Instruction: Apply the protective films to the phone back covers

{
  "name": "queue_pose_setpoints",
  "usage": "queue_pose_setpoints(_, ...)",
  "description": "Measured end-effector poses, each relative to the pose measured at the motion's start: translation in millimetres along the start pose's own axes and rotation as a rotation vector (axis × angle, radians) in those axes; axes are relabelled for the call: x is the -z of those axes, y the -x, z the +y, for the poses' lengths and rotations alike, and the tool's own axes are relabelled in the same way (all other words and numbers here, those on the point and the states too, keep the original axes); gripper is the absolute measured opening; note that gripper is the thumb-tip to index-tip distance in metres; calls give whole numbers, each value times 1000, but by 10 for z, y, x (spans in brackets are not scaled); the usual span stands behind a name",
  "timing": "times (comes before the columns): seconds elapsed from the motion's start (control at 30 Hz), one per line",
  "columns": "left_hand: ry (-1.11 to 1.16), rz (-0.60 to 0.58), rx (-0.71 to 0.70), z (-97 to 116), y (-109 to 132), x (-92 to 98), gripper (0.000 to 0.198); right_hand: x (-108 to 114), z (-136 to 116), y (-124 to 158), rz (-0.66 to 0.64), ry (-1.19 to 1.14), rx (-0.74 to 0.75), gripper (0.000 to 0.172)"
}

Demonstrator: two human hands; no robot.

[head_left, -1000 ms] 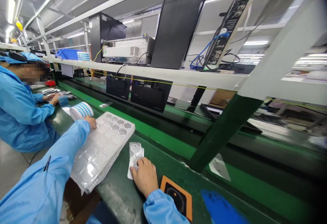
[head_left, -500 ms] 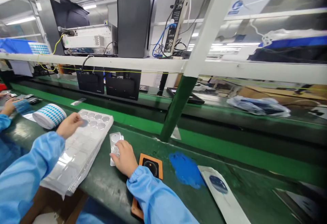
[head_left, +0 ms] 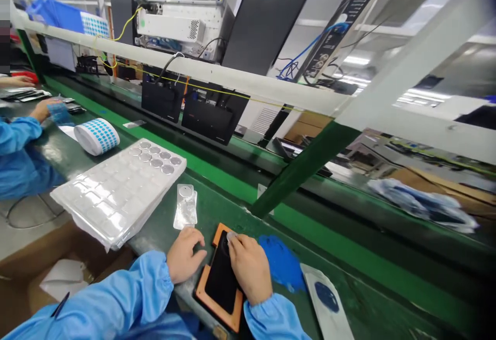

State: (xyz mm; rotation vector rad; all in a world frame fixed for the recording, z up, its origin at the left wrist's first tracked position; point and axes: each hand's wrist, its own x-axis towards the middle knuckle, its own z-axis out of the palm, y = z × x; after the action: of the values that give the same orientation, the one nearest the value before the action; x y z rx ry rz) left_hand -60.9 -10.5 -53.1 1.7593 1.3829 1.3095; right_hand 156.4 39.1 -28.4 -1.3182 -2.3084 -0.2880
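Note:
An orange frame (head_left: 202, 284) lies on the green bench, with a flat black panel (head_left: 220, 278) set inside it. My right hand (head_left: 251, 270) is over the panel's right side. Its fingers are closed on a small clear piece (head_left: 231, 236) near the panel's top; the piece is too small to make out fully. To the left of the frame, my left hand (head_left: 186, 257) is bent with thumb and fingers apart, holding nothing. Just beyond it lie clear plastic packets (head_left: 186, 208), one showing a round outline.
A white tray (head_left: 112, 195) with several round clear pieces at its far end lies left. Behind it stands a roll of blue-dotted labels (head_left: 98, 136). A blue patch (head_left: 281, 262) and a pale strip (head_left: 329, 298) lie right. A co-worker's hand (head_left: 42, 110) is far left.
My left hand has moved right, from the tray to beside the orange frame. My right hand has left the clear packets and come over the black panel. The view has tilted.

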Motion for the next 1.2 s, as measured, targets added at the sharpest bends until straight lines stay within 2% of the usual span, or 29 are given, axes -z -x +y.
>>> queue_pose_setpoints(0.1,-31,-1,-79,-42,37,-43,17,-46,10,82,-64,-14,31,26)
queue_pose_setpoints(0.3,-63,-5,-77,-30,26,-34,14,47,-141,283,-216,3,-13,38)
queue_pose_setpoints(0.5,-82,-21,-119,-1,-5,-48,14,192,-217,284,-352,0,-23,57)
queue_pose_setpoints(0.7,-97,-55,-173,119,-52,-128,15,262,-182,345,-449,-63,-12,63)
queue_pose_setpoints(0.8,-93,-64,-210,210,-116,-170,14,269,-274,348,-439,-59,-70,67)
queue_pose_setpoints(0.93,-116,-52,-280,313,-258,-208,14,274,-347,318,-416,-77,-101,65)
queue_pose_setpoints(1.03,-182,-105,-330,338,-352,-260,22,259,-350,348,-388,-129,-98,63)
queue_pose_setpoints(1.13,-290,-222,-343,301,-379,-340,30,277,-240,450,-300,-176,-143,49)
queue_pose_setpoints(1.2,-347,-281,-334,250,-366,-384,30,364,9,562,-240,-168,-215,41)
